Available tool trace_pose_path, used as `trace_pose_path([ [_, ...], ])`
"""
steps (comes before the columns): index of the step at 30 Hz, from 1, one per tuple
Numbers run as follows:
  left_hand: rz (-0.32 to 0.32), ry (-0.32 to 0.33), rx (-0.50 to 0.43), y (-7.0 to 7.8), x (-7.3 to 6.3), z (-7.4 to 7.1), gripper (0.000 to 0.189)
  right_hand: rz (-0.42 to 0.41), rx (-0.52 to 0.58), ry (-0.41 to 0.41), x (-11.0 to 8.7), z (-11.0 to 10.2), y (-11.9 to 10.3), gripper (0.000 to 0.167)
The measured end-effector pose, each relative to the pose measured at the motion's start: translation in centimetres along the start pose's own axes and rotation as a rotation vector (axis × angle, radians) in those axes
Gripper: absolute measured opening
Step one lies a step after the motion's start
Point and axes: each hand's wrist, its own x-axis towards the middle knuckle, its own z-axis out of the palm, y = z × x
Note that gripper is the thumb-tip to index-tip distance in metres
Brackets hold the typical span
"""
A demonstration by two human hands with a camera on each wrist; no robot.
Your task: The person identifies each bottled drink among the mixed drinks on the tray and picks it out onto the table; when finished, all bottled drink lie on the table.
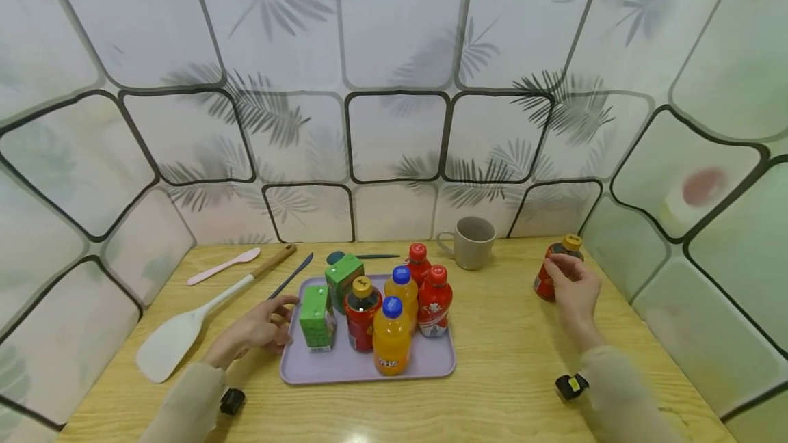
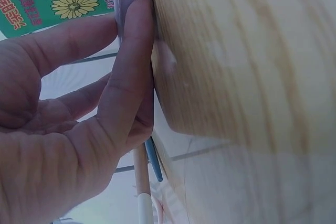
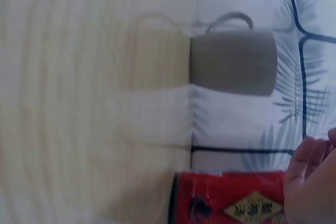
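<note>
At the right of the table my right hand (image 1: 574,287) grips the upper part of a dark drink bottle (image 1: 544,286) with a red label and yellow cap. The bottle appears upright on the table; its red label (image 3: 231,198) fills the bottom of the right wrist view. My left hand (image 1: 266,328) pinches the left rim of a lilac tray (image 1: 425,364), thumb (image 2: 137,30) against the rim's outer side. On the tray stand green drink cartons (image 1: 317,320), another dark bottle (image 1: 362,320), orange juice bottles (image 1: 392,344) with blue caps, and red bottles (image 1: 434,303).
A grey mug (image 1: 473,245) stands behind the tray, right of centre. To the left lie a white spatula (image 1: 175,344) with a wooden handle, a pink spoon (image 1: 224,266) and a blue knife (image 1: 292,275). A dark teal spoon (image 1: 375,256) lies behind the tray. Patterned panels enclose the table.
</note>
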Motion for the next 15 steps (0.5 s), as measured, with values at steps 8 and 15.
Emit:
trace_pose_path([
  [8, -0.015, 0.001, 0.006, 0.0, 0.0, 0.0, 0.078, 0.049, 0.044, -0.393, -2.1, 2.1, 1.0, 0.014],
  [15, -0.015, 0.001, 0.004, 0.1, 0.1, 0.0, 0.078, 0.066, 0.048, -0.573, -3.4, 4.0, 1.2, 0.020],
])
